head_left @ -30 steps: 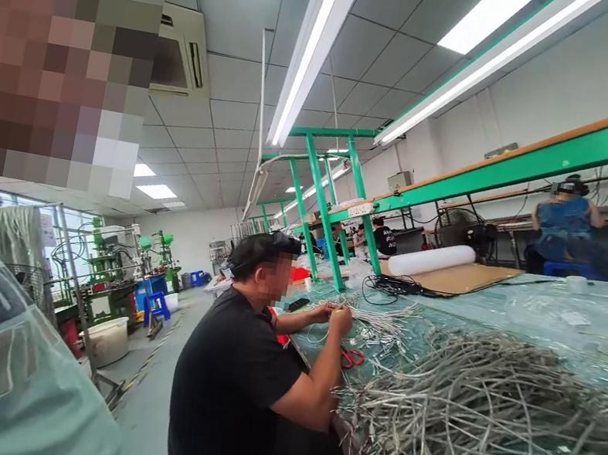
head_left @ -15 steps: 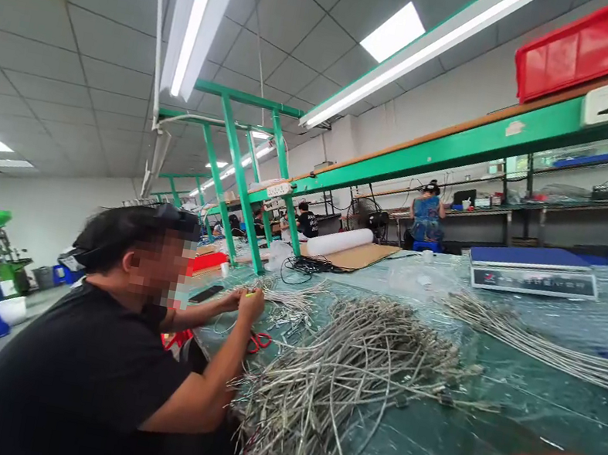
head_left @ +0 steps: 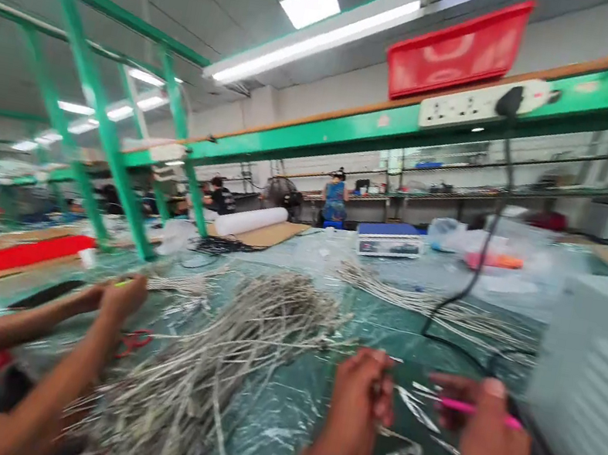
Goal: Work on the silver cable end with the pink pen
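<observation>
My left hand (head_left: 359,402) is closed, and a thin grey cable seems to run through its fingers; the blur hides the exact grip. Just right of it, my right hand (head_left: 497,450) holds a slim pink tool (head_left: 458,405) with a silvery tip pointing left towards my left hand. Its exact kind is too blurred to tell. Short silvery scraps (head_left: 408,454) lie on the green mat between and below my hands. A big heap of grey cables (head_left: 235,349) spreads out to the left of my left hand.
At the left, a co-worker's hands (head_left: 121,297) work near red-handled scissors (head_left: 134,343). A grey metal box (head_left: 596,373) stands close on the right, beside a hanging black cord (head_left: 495,230). More cables (head_left: 420,303) and a scale (head_left: 389,242) lie behind.
The view has swung right. Both my hands now show, one with the cable and one with the pink tool; before, only a blurred hand appeared at the lower right.
</observation>
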{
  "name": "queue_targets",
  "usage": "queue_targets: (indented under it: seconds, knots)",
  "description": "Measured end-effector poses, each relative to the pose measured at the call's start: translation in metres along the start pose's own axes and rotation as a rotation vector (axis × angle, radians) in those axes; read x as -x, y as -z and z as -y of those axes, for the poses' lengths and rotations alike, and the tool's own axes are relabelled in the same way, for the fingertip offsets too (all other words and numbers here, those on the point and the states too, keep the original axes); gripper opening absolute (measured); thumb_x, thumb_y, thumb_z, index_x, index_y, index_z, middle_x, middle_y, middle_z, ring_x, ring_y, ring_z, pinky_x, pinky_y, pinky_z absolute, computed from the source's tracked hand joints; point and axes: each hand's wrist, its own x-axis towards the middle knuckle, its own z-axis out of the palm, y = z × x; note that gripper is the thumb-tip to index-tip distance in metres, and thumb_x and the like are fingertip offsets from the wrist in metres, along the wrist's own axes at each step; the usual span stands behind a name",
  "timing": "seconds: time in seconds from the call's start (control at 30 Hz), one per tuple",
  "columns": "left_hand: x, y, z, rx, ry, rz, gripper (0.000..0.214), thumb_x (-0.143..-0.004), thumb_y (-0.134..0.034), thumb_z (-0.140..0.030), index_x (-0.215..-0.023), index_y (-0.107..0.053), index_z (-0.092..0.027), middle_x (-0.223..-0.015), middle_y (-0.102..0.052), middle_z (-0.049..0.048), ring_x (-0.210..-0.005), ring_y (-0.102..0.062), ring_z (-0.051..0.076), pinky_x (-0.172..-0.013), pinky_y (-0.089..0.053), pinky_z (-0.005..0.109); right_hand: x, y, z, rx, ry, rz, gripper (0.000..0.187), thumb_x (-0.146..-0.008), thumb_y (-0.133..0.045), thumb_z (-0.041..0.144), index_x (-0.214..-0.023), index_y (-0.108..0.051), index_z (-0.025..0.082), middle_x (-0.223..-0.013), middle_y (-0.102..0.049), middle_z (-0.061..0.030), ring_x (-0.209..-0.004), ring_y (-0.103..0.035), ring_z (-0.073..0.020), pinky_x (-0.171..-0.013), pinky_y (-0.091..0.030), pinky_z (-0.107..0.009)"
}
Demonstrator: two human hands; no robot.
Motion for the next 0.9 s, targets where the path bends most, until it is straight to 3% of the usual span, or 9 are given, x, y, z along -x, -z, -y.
queue_targets:
  seconds: [0.03, 0.13, 0.2, 0.3, 0.4, 0.53, 0.9]
  knots:
    - [-0.003, 0.002, 0.000, 0.049, -0.001, 0.010, 0.047, -0.062, -0.079, -0.058, -0.072, -0.059, -0.017, -0.044, -0.037, -0.0086, -0.035, -0.021, 0.003, -0.034, -0.018, 0.017, 0.003, 0.001, 0.003, -0.023, -0.048, 0.021, 0.070, -0.083, -0.039, 0.077, -0.074, -0.076, 0.017, -0.059, -0.066, -0.0116, -0.052, -0.059, -0.0236, -0.050, -0.046, -0.037]
    - [-0.004, 0.006, -0.003, 0.147, 0.039, 0.050, 0.047, -0.067, -0.077, -0.058, -0.067, -0.057, -0.015, -0.042, -0.026, -0.0104, -0.037, -0.015, 0.003, -0.035, -0.013, 0.016, 0.015, -0.004, 0.013, -0.167, 0.051, 0.062, 0.054, -0.083, -0.053, 0.066, -0.078, -0.074, 0.017, -0.069, -0.069, -0.0091, -0.057, -0.062, -0.0220, -0.053, -0.051, -0.034]
    - [0.000, 0.007, -0.006, 0.182, 0.077, 0.088, 0.045, -0.070, -0.076, -0.056, -0.075, -0.063, -0.013, -0.044, -0.030, -0.0094, -0.038, -0.017, 0.003, -0.036, -0.014, 0.016, 0.024, -0.008, 0.018, -0.200, 0.185, 0.131, 0.033, -0.082, -0.065, 0.050, -0.079, -0.072, 0.018, -0.074, -0.068, -0.0064, -0.061, -0.062, -0.0197, -0.055, -0.052, -0.031]
    - [0.005, 0.005, -0.009, 0.212, 0.093, 0.143, 0.041, -0.071, -0.076, -0.043, -0.095, -0.069, -0.010, -0.054, -0.043, -0.0053, -0.044, -0.030, 0.005, -0.041, -0.026, 0.017, 0.034, -0.008, 0.019, -0.198, 0.401, 0.253, 0.016, -0.089, -0.060, 0.032, -0.090, -0.071, 0.020, -0.086, -0.068, -0.0063, -0.076, -0.065, -0.0201, -0.064, -0.055, -0.030]
    - [0.007, 0.002, -0.008, 0.178, 0.022, 0.175, 0.032, -0.071, -0.076, -0.029, -0.096, -0.071, -0.009, -0.059, -0.048, -0.0034, -0.048, -0.034, 0.005, -0.047, -0.030, 0.018, 0.037, -0.005, 0.016, -0.137, 0.569, 0.271, 0.018, -0.095, -0.050, 0.021, -0.098, -0.068, 0.021, -0.094, -0.068, -0.0075, -0.085, -0.065, -0.0198, -0.071, -0.055, -0.030]
    - [0.009, 0.002, -0.004, 0.068, -0.046, 0.149, 0.030, -0.075, -0.077, -0.030, -0.096, -0.074, -0.009, -0.059, -0.048, -0.0028, -0.050, -0.033, 0.005, -0.047, -0.028, 0.018, 0.036, -0.004, 0.013, -0.016, 0.697, 0.238, 0.020, -0.094, -0.050, 0.014, -0.100, -0.067, 0.023, -0.097, -0.069, -0.0053, -0.089, -0.065, -0.0176, -0.079, -0.053, -0.029]
    - [0.006, 0.006, 0.002, -0.039, -0.119, 0.081, 0.029, -0.073, -0.079, -0.034, -0.095, -0.075, -0.015, -0.060, -0.056, -0.0009, -0.049, -0.038, 0.006, -0.049, -0.031, 0.019, 0.036, -0.006, 0.018, 0.022, 0.722, 0.268, 0.021, -0.093, -0.049, 0.012, -0.103, -0.065, 0.022, -0.098, -0.070, -0.0044, -0.095, -0.066, -0.0162, -0.083, -0.053, -0.026]
